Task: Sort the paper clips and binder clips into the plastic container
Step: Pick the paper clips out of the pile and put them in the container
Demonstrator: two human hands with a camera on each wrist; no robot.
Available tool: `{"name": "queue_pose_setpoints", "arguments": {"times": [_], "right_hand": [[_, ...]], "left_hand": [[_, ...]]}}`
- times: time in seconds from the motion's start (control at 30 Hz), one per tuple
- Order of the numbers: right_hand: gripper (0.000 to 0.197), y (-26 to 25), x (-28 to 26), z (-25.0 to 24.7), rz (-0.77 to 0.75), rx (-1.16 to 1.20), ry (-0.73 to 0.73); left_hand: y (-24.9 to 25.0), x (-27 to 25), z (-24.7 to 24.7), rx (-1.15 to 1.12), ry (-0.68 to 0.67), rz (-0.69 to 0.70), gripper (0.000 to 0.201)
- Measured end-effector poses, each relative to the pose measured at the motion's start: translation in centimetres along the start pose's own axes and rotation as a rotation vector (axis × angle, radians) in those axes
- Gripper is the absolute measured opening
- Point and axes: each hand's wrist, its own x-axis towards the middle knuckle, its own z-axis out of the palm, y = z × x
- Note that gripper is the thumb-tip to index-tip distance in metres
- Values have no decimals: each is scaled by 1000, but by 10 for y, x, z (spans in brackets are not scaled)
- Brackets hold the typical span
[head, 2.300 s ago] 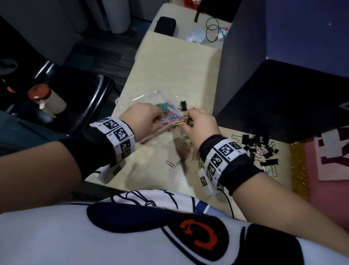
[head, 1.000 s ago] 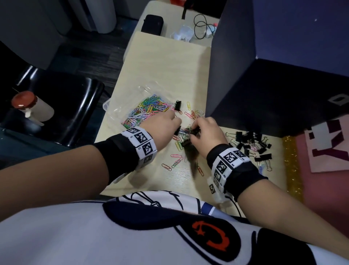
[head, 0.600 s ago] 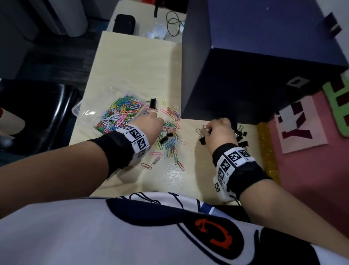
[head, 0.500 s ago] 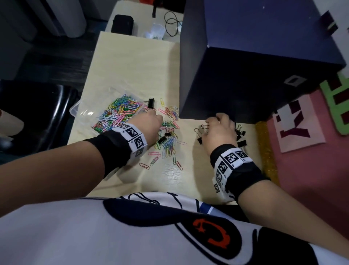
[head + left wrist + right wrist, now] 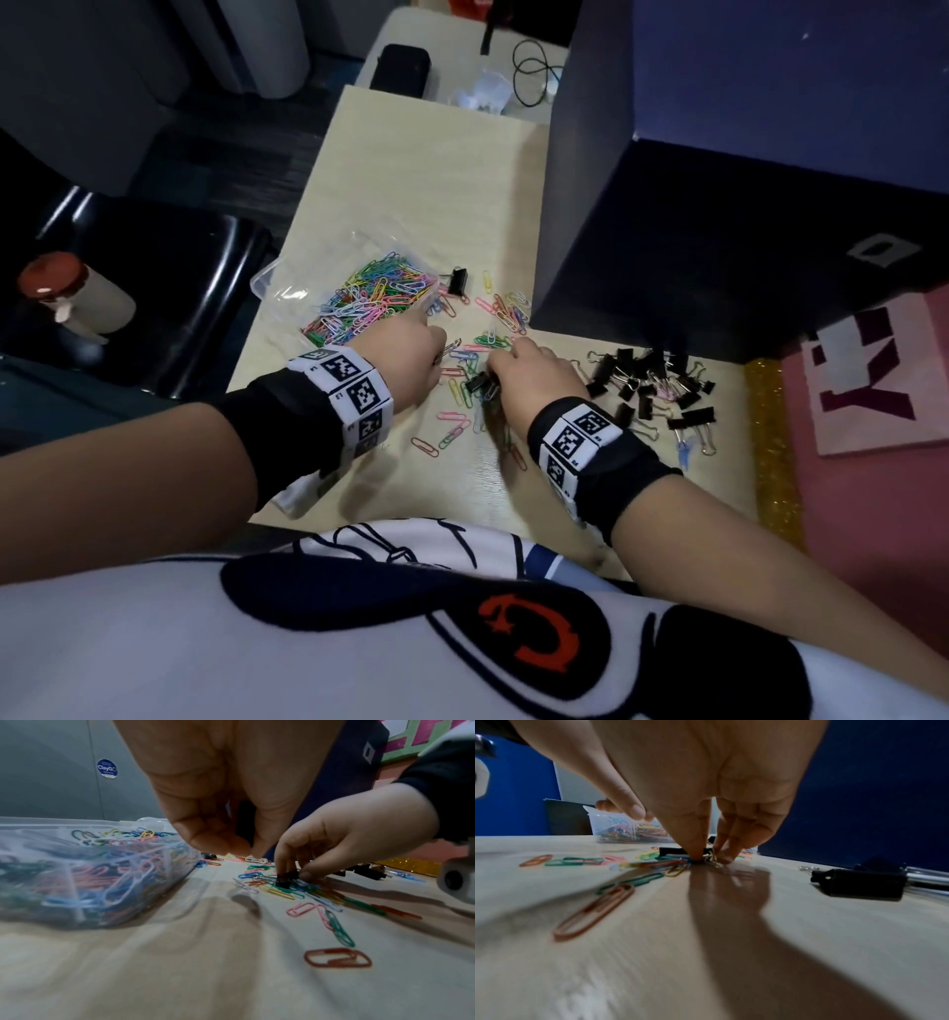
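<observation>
Black binder clip (image 5: 284, 880) amid loose paper clips (image 5: 470, 383) on table (image 5: 426, 169), pinched by right hand (image 5: 534, 375) fingertips. Risk: wire loops snag, drag along. Left hand (image 5: 411, 360) curled, apparently empty (view blurred). Container (image 5: 287, 280) — clear thin plastic, full of glossy coated clips — just left. Binder pile (image 5: 652, 380) matte, angular.
</observation>
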Motion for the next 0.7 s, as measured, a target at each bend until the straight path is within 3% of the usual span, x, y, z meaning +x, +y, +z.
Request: {"name": "queue_pose_setpoints", "arguments": {"times": [0.17,0.43,0.57,0.7], "right_hand": [[30,2,-1,2,14,73,103],[15,31,-26,2,181,304,234],[22,54,-41,7,372,339,406],[44,73,-55,14,554,278,445]], "left_hand": [[-3,-4,3,13,5,-12,30],[27,10,-9,-38,-29,66,22],[60,23,-15,-136,-3,146,25],[89,31,-14,-342,22,205,42]]}}
